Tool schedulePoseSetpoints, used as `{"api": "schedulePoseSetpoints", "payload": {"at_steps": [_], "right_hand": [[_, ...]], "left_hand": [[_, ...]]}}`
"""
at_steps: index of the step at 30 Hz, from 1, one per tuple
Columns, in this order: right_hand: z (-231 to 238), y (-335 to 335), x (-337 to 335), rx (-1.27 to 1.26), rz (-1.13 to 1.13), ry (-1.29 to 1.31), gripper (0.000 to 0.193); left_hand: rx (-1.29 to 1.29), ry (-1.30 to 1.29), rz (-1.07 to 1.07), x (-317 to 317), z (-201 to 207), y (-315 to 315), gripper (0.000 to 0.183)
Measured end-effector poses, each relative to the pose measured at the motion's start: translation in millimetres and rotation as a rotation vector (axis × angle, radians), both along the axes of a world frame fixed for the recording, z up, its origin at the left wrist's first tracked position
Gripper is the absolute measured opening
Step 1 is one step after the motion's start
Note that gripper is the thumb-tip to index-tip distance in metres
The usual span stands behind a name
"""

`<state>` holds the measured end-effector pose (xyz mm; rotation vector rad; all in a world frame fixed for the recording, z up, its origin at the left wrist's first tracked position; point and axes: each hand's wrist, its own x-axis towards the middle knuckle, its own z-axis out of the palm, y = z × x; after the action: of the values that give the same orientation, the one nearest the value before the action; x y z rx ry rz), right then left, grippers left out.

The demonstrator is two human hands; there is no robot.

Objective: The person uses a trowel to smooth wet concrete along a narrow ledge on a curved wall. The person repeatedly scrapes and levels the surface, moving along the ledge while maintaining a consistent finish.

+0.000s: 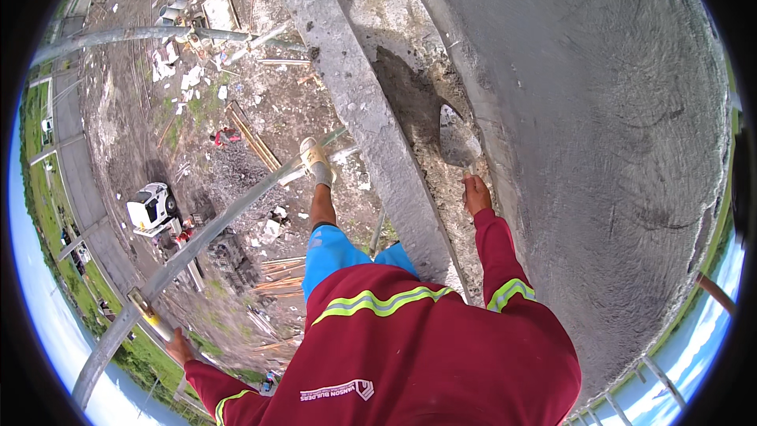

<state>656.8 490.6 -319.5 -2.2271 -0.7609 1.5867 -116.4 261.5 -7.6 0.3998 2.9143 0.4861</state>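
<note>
Plastering high on a scaffold.
My right hand [475,193] grips a trowel [458,140], blade pointing away into wet mortar [406,95]; left hand [180,345] clasps a scaffold pole [197,244].

A big grey rough cement wall [599,150] is filling the right side. A long grey concrete ledge [359,102] is running along its foot. Far below, brown muddy ground [126,126] is lying strewn with white scraps, and wooden planks [254,138] are lying on it. A small white truck [150,207] is standing there. Grey metal scaffold pipes [197,241] are crossing over it. Sunlight is shining brightly everywhere.
</note>
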Motion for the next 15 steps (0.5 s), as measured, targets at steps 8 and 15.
{"api": "schedulePoseSetpoints", "payload": {"at_steps": [8,15], "right_hand": [[-64,125,-15,0.032,0.178,-0.189,0.047],[-69,104,-22,0.085,0.38,-0.627,0.051]], "left_hand": [[0.019,0.026,-0.002,11,5,10,0.026],[0.002,0.033,-0.077,-4,1,-4,0.028]]}}
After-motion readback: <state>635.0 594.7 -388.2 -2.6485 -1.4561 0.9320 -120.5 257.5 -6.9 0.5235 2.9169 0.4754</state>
